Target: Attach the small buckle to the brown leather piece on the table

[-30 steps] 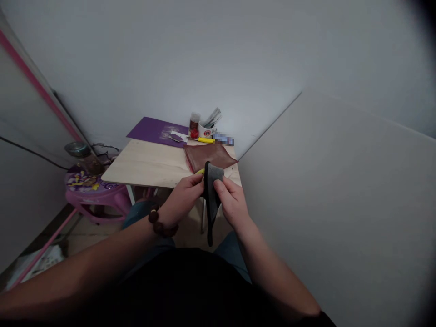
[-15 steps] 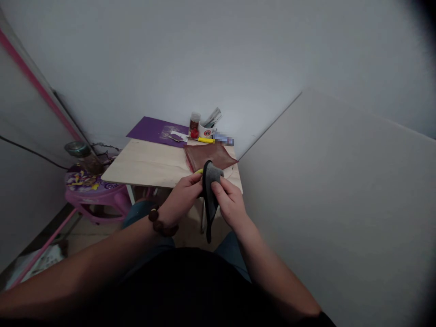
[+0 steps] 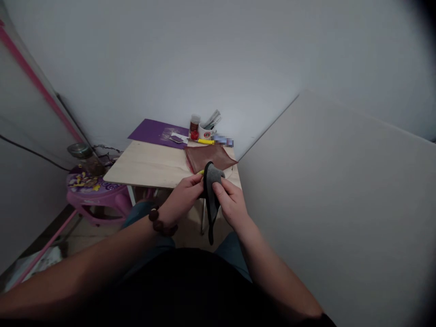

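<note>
My left hand (image 3: 184, 196) and my right hand (image 3: 231, 202) meet in front of the near edge of a small wooden table (image 3: 150, 164). Both pinch a dark grey piece of fabric with a black edge (image 3: 211, 190), which hangs down between them to about knee height. A bit of yellow (image 3: 200, 172) peeks out by my left fingertips; I cannot make out what it is. A bead bracelet (image 3: 157, 219) is on my left wrist. A brown leather sheet (image 3: 207, 156) lies on the table just beyond the hands.
At the table's back are a purple mat (image 3: 157, 131), a mug of tools (image 3: 206, 130), a small jar (image 3: 194, 123) and a yellow marker (image 3: 205, 141). A pink stool (image 3: 95, 193) with a glass jar (image 3: 83, 156) stands to the left. A large white board (image 3: 334, 200) fills the right.
The hands and the grey fabric stay almost where they were; the right fingers shifted slightly on the fabric. The camera view moved a little.
</note>
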`<state>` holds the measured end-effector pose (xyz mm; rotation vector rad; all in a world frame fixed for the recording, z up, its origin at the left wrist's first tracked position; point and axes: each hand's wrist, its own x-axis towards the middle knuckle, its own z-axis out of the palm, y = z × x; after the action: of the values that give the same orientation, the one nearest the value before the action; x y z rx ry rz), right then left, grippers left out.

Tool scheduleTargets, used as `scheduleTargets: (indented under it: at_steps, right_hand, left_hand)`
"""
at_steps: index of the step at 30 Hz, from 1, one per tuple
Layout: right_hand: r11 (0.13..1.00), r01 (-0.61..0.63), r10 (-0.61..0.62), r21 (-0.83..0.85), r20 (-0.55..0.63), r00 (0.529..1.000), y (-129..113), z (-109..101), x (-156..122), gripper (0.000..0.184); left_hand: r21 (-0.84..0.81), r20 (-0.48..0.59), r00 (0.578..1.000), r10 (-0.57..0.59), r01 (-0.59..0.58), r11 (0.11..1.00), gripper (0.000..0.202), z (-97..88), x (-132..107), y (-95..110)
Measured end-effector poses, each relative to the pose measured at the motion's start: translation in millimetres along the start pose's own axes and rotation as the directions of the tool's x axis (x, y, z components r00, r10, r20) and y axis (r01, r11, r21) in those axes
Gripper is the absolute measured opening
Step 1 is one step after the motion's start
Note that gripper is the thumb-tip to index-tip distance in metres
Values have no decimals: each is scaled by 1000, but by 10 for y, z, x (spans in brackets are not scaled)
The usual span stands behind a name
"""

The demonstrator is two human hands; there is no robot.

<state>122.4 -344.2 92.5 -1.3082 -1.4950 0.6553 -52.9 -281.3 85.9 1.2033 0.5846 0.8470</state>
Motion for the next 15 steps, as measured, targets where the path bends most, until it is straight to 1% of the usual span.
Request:
scheduleTargets:
  at_steps: [3,7,9,12,15]
  right_hand:
    - [1000,-1,1,0,4,1000,-21,0,-4,37]
    - [1000,-6,6,11,8,1000,-46,-7,-15,36]
    - [1000,-9,9,8,5,1000,-47,-13,-24,36]
    - [1000,-15,15,14,-7,1000,-29,-24,-38,39]
    - [999,-22,22,28,-9,1000,-13,-33,-47,40]
  left_hand:
    - [20,25,1000,11,-11,1000,41,-11,-6,-29]
    - [12,-11,1000,20,-20,1000,41,-9,-19,-45]
    - [-27,-32,999,-1,0,1000,42,-2,-21,-38]
    - [-110,-33,998,-47,43,993,43,-7,-7,-33]
    - [-148,-46,997,-55,47,988,41,-25,10,-43]
